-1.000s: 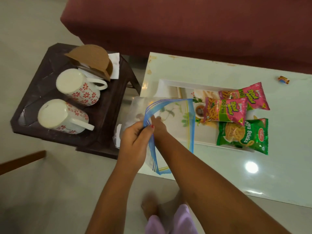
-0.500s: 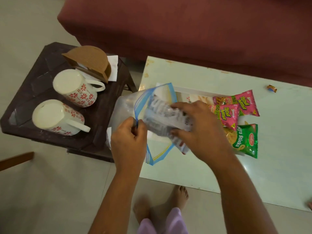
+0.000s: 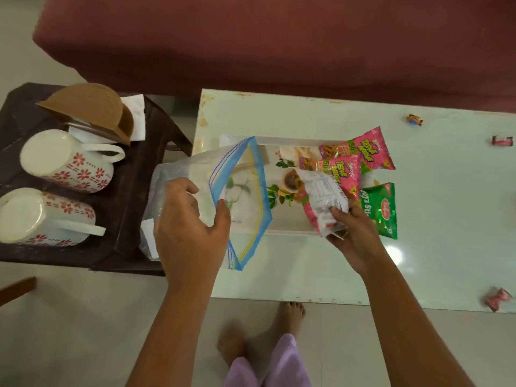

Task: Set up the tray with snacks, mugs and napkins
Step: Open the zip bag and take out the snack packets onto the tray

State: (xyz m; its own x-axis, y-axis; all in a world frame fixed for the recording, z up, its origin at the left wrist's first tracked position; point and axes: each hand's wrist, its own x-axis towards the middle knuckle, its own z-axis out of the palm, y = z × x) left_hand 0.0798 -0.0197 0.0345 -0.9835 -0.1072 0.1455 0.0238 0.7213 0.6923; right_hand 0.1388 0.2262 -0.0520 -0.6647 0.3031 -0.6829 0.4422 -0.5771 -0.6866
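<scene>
A white floral tray lies on the pale green table. Two pink snack packets and a green one lie at its right end. My right hand grips another snack packet, pink with a white printed back, over the tray's right part. My left hand holds a clear zip bag with a blue rim, its mouth wide apart, over the tray's left end. Two white mugs with red flowers lie on a dark stool. Napkins sit in a brown holder.
A maroon sofa runs behind the table. Small wrapped sweets lie on the table's right side. My bare feet stand on the tiled floor beneath the table's near edge.
My right hand has drawn a snack packet out of the zip bag and carried it right, over the tray. My left hand keeps hold of the bag.
</scene>
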